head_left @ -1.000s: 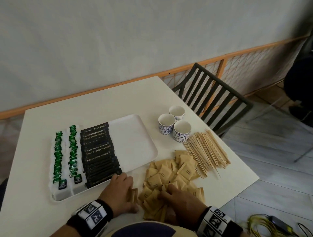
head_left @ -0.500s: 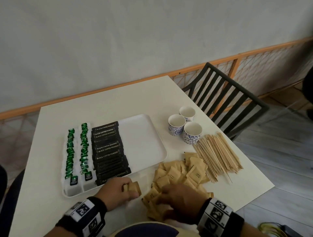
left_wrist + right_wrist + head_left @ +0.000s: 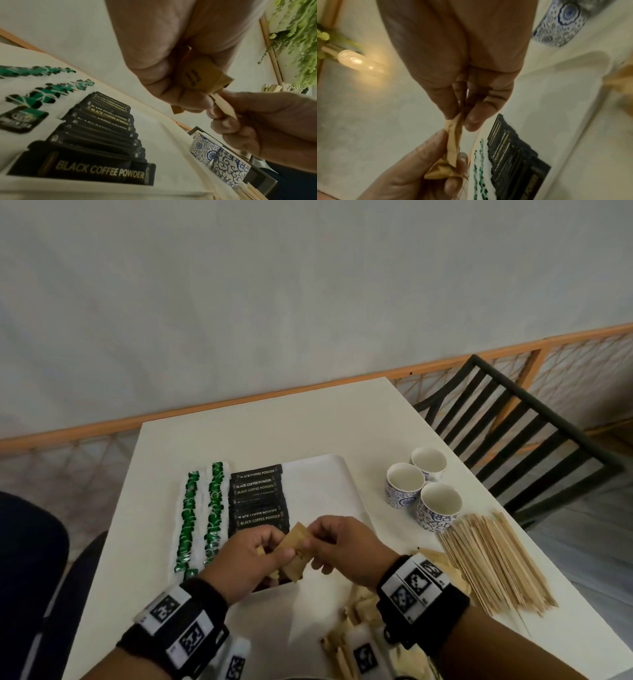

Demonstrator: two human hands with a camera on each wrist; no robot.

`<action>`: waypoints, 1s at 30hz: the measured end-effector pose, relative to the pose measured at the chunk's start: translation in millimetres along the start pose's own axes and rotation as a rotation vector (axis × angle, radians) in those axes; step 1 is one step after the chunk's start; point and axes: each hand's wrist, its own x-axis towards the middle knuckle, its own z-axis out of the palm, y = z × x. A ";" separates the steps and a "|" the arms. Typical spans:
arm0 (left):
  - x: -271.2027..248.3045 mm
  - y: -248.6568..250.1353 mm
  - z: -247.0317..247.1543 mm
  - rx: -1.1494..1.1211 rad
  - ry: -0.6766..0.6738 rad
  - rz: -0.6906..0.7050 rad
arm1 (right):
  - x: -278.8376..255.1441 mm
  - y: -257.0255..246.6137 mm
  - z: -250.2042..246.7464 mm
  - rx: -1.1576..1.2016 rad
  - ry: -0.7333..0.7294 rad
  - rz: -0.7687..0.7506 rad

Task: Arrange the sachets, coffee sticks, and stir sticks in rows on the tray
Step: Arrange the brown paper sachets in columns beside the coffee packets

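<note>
1. Gathering brown sachets above the tray, the left hand grips a small stack while the right hand pinches one.
2. Light, thin and crushable, they seem best held by their edges.

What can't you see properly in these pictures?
- Brown sachets: the count in the left hand and right hand is hidden by the fingers, head view.
- Sachet print: blurred, left wrist view.
- Loose sachet pile: covered by the right forearm, cut off by the bottom edge.
</note>
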 end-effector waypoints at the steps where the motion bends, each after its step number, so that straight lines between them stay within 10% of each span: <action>1: -0.1 0.0 -3.1 0.004 0.008 0.006 | 5.3 -0.7 1.6 0.029 -0.008 0.010; 14: 28.5 -12.7 -29.3 -0.093 0.289 0.078 | 54.6 -5.5 5.4 0.040 -0.142 0.022; 30: 45.9 -16.8 -22.6 0.231 0.294 0.239 | 54.7 11.1 1.1 -0.106 -0.256 0.093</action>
